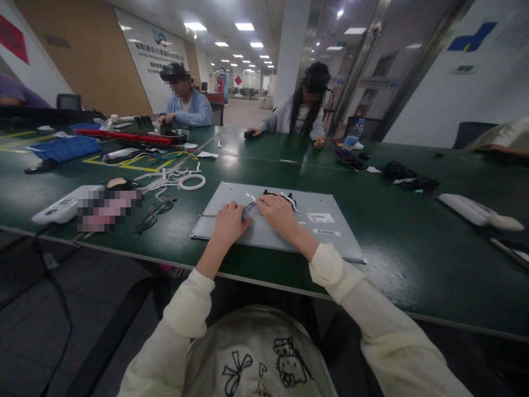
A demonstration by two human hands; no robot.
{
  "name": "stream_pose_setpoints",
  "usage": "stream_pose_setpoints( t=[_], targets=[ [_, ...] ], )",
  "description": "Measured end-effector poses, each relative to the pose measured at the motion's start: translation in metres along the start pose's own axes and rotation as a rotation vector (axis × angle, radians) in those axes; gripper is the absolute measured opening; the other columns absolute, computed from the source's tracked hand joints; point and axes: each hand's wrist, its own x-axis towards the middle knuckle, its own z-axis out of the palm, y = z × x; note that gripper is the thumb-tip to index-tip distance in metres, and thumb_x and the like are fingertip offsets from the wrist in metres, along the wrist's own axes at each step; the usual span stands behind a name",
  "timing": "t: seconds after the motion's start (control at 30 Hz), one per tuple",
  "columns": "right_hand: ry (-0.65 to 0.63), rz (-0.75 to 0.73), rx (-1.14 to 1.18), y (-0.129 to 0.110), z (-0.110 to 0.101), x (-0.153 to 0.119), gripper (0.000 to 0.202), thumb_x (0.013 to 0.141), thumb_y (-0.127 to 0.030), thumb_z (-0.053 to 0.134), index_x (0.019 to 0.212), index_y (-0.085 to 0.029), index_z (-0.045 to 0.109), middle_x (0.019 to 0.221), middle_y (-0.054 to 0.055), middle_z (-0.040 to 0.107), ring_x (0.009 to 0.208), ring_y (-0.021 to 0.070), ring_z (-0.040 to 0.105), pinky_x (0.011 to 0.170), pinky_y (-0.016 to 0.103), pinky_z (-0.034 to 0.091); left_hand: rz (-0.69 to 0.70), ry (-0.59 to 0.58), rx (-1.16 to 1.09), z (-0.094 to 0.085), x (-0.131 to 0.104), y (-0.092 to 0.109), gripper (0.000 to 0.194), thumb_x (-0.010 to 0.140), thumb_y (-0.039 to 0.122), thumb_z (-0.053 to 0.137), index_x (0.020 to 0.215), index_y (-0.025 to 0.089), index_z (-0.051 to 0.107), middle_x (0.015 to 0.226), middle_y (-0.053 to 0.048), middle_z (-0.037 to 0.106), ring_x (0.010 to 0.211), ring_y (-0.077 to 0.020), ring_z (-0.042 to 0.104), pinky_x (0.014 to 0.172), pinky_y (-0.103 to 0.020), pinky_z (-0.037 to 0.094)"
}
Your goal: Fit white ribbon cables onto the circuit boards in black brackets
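- Centrally, the left hand (229, 220) lay on the near-left part of a flat grey panel (264, 236), its fingers curled and its thumb pointing towards the other hand; whether they were clamped on anything, I cannot tell.
- Just to its right, the right hand (276, 212) had its fingers close together and its tips down at a thin grey cable (249, 207) (how firmly they pinched, if at all, was hidden).
- That cable ran from the panel's left edge, under the left hand, and on to the right fingertips.
- Beyond the right hand were black wiring (266, 193) and a loose white strip (294, 205), both on the panel.
- Two white labels (320, 218) sat on the panel's right half, and the whole panel rested flat at the near edge of a dark green table (397, 237).
- Left of the panel were a white ring (192, 182), a pair of eyeglasses (157, 214) and a white device (68, 204), with a blue tray (66, 149) farther back.
- To the right lay a long white object (471, 209); a water bottle (354, 132) stood towards the far side.
- Across the table sat a person in blue (194, 109) and a person in stripes (285, 113), both in dark headgear.
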Motion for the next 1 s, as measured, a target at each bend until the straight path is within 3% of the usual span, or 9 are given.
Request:
stream_pose_setpoints(
  t=[0.27,0.57,0.8,1.0],
  targets=[
    [-0.072,-0.035,0.044,0.000,0.007,-0.002,0.024,0.090,-0.013,0.042,0.105,-0.013,0.062,0.106,0.012,0.059,0.097,0.0207,0.053,0.080,0.034,0.039,-0.002,0.016,-0.143,0.003,0.002,-0.003,0.028,0.084,0.023,0.049,0.112,0.017,0.053,0.108,-0.009,0.051,0.096,-0.0202,0.054,0.082,-0.029,0.045],
    [-0.134,-0.101,0.077,-0.010,0.015,-0.004,0.020,0.089,-0.012,0.044,0.098,-0.011,0.062,0.100,0.010,0.061,0.092,0.0197,0.055,0.080,0.032,0.042,-0.009,0.009,-0.146,0.004,0.004,-0.003,0.019,0.084,0.020,0.048,0.100,0.019,0.056,0.104,-0.008,0.054,0.095,-0.0201,0.055,0.082,-0.030,0.045],
    [-0.186,-0.108,0.159,-0.011,0.019,-0.003,0.019,0.087,-0.010,0.047,0.099,-0.008,0.061,0.102,0.013,0.061,0.096,0.0189,0.055,0.086,0.032,0.041,0.142,0.032,-0.196,0.011,0.009,-0.006,0.039,0.080,0.009,0.043,0.119,0.016,0.048,0.122,-0.009,0.053,0.110,-0.0219,0.049,0.095,-0.036,0.038],
    [-0.238,-0.128,0.170,-0.011,0.019,-0.001,0.018,0.087,-0.010,0.046,0.096,-0.007,0.062,0.098,0.012,0.061,0.096,0.0187,0.056,0.086,0.032,0.041,0.184,0.066,-0.220,0.021,0.014,-0.009,0.051,0.079,0.009,0.042,0.130,0.010,0.038,0.130,-0.013,0.049,0.118,-0.0216,0.044,0.101,-0.037,0.034]
  ],
)
